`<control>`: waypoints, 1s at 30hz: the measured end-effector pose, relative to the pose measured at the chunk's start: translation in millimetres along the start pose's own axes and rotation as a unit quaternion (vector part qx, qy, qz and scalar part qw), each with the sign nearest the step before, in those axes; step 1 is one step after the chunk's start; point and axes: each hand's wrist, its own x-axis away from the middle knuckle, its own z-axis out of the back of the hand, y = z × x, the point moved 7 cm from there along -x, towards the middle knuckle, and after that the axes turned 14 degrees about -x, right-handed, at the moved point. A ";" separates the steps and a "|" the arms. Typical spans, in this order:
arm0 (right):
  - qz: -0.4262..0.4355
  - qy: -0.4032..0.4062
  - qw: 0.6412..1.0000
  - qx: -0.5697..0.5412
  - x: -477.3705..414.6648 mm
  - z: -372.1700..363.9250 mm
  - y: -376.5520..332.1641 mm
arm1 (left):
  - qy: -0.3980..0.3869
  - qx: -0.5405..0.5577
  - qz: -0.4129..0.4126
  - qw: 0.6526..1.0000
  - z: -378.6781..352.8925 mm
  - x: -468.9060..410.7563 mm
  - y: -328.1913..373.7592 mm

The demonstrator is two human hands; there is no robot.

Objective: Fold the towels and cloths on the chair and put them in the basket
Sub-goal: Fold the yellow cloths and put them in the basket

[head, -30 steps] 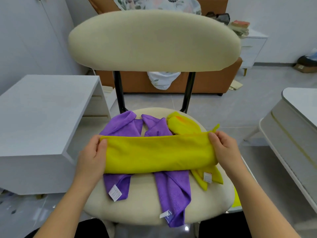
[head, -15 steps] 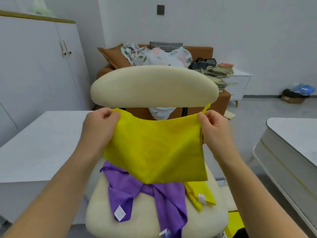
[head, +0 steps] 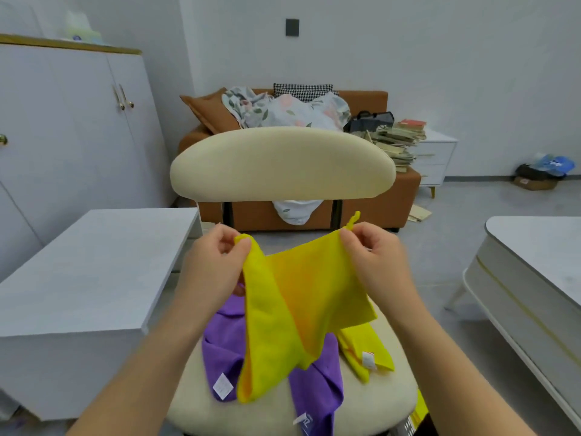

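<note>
The left hand [head: 213, 265] pinches one top corner of a yellow cloth [head: 292, 309] held above the chair [head: 283, 165] seat, and the right hand [head: 374, 262] pinches the other. Three more cloths lie on the seat: a left purple cloth [head: 220, 347], a middle purple cloth [head: 317, 388] and a second yellow cloth [head: 374, 350] on the right.

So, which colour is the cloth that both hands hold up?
Yellow; the cloth shows best in the head view.

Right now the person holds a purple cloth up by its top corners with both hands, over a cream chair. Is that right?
Not quite: it is a yellow cloth, not purple, as the head view shows. The left hand and right hand pinch its top corners over the cream chair; the purple cloths lie on the seat.
</note>
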 end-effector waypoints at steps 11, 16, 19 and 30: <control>-0.038 0.014 0.998 -0.048 18.4 -8.3 14.1 | 0.014 0.009 0.020 1.000 -2.5 16.3 -9.5; -0.013 -0.060 0.994 -0.089 45.1 -40.6 -22.9 | -0.037 0.096 -0.013 0.995 -21.7 43.1 23.6; -0.010 -0.078 0.992 -0.100 51.8 -39.8 -33.8 | -0.031 0.112 -0.024 0.993 -18.4 50.2 28.7; 0.012 -0.140 0.987 -0.080 60.9 -38.2 -43.4 | -0.058 0.036 -0.107 0.992 -7.5 63.5 36.5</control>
